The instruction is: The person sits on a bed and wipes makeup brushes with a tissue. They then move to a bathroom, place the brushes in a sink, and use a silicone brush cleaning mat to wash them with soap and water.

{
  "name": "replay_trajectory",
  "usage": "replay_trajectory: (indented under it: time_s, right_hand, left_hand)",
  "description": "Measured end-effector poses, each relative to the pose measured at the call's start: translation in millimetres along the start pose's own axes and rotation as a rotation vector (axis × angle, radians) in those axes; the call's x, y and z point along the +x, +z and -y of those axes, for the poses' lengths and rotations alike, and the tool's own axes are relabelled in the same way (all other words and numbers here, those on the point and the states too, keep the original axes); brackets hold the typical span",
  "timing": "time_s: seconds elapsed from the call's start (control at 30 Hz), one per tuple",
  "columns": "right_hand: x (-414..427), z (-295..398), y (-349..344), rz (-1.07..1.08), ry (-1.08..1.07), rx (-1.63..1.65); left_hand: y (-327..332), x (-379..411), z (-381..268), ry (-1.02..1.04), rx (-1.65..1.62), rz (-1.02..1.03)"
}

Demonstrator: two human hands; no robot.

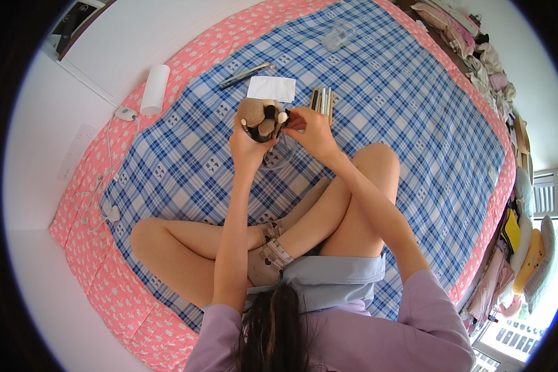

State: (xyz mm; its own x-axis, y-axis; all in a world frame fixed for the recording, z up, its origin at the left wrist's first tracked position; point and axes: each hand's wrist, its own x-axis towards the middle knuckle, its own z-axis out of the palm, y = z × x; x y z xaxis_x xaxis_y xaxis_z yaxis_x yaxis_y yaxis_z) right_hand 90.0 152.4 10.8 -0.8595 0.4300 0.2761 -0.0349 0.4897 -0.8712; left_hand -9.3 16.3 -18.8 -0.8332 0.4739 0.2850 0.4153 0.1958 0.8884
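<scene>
My left hand (245,149) is wrapped around a bunch of makeup brushes (266,124), with brown, black and cream heads facing up. Just below the heads shows a round clear plastic container (286,151), partly hidden by the hand. Dark shapes are visible through it; I cannot tell whether the brush handles stand inside. At the bunch's right side, the bent fingertips of my right hand (314,132) are close to a white-tipped brush (282,117). Whether they grip a brush is unclear. A white sheet of paper or tissue (272,89) lies beyond the bunch.
Right of the bunch lies a row of slim brushes or pens (323,101). More thin sticks (246,76) are at the upper left. A clear plastic container (339,35) lies farther off. The white roll (155,90) and white cable (108,162) are left on the plaid bedding (428,153).
</scene>
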Motion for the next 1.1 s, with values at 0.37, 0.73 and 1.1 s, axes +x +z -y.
replay_trajectory:
  time_s: [0.37,0.73,1.1]
  right_hand:
    - [-2,-6,-19,0.071,0.167,-0.163]
    - [-13,3,0,0.242,0.802,0.500]
    - [-38,2,7,0.282,0.896,0.619]
  left_hand:
    - [1,10,15,-0.002,0.098,0.018]
    - [-34,23,7,-0.390,-0.080,0.453]
    - [-58,-33,1,-0.416,-0.289,0.390]
